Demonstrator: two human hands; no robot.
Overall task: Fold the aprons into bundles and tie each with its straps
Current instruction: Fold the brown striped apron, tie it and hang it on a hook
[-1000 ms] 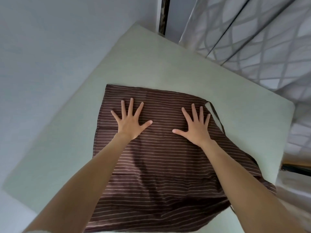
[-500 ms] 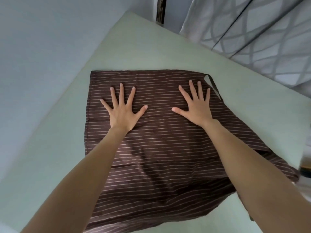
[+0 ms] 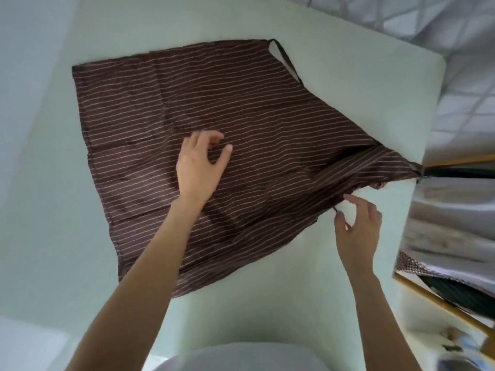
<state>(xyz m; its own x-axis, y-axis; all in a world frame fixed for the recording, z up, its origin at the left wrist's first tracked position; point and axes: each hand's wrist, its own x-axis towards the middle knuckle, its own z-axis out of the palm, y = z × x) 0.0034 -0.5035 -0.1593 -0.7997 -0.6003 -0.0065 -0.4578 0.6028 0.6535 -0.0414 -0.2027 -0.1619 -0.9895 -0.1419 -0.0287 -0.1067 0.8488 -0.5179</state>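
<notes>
A brown apron with thin pale stripes (image 3: pixel 241 108) lies spread flat on a pale green table (image 3: pixel 361 84). A dark strap (image 3: pixel 284 57) loops at its far right corner. Its near right corner (image 3: pixel 396 167) reaches the table's right edge. My left hand (image 3: pixel 199 167) hovers over the middle of the apron with fingers loosely curled and holds nothing. My right hand (image 3: pixel 357 227) is at the apron's right edge, fingers loosely bent beside a thin dark strap end (image 3: pixel 335 209); whether it touches the strap is unclear.
A patterned grey curtain (image 3: pixel 468 84) hangs beyond the table on the right. A wooden-framed shelf or basket (image 3: pixel 442 303) with dark and dotted fabric sits at the lower right. A pale wall runs along the left.
Both hands have lifted off the apron. The left hand pulled back and curled; the right hand moved to the apron's right edge. The view swung, so the apron looks rotated.
</notes>
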